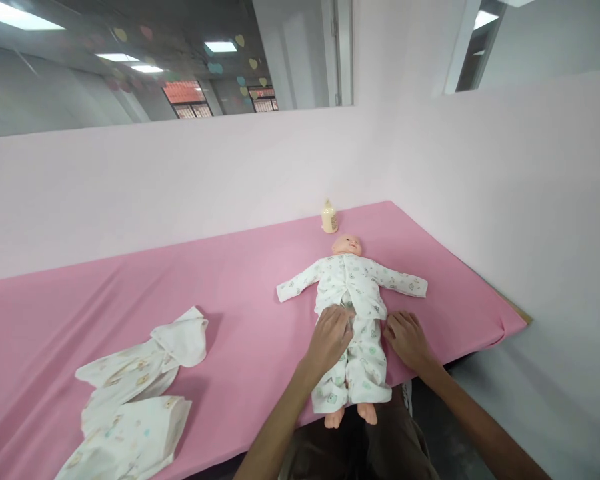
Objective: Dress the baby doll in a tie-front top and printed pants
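Note:
A baby doll (347, 245) lies on its back on a pink-covered table, its feet at the near edge. It wears a white printed shirt (347, 270) with the sleeves spread out, and matching pants (367, 360). My left hand (331, 330) rests over the doll's waist, fingers curled at the top of the pants below the parted shirt front. At the other side of the waist, my right hand (406, 337) has its fingers bent in against the edge of the pants near the shirt hem. Both sets of fingertips are partly hidden.
Crumpled white printed baby clothes (135, 400) lie on the pink sheet (240, 300) at the left. A cream bottle (329, 217) stands beyond the doll's head. Pale walls (180, 180) with windows border the table behind and at the right.

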{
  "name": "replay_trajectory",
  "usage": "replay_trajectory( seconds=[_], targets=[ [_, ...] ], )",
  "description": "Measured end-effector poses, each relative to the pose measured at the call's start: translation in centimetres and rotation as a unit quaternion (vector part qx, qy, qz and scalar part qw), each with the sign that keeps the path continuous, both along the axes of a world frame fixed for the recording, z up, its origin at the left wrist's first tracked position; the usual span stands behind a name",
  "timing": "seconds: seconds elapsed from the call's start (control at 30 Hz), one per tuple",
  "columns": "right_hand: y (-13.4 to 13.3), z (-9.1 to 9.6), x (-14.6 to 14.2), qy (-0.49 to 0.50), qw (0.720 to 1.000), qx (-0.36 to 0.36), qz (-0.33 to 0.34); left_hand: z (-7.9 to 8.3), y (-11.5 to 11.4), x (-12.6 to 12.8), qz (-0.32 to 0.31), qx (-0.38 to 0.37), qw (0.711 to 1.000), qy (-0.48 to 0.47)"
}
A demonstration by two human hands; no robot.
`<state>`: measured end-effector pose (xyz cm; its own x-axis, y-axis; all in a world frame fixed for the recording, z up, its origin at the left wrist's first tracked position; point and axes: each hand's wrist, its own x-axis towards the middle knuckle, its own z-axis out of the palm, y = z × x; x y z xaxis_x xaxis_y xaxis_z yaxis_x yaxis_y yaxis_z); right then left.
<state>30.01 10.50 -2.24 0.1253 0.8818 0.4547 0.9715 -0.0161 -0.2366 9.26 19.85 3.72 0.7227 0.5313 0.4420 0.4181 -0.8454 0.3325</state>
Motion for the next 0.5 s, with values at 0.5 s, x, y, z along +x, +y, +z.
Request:
replay_trajectory(
  seconds=[0.5],
  targets=[
    [4.8,5.0,-5.7,0.039,0.996,0.073,0.038,0.4,1.7,0.0,0.135,0.078,0.988,-0.012]
  ],
)
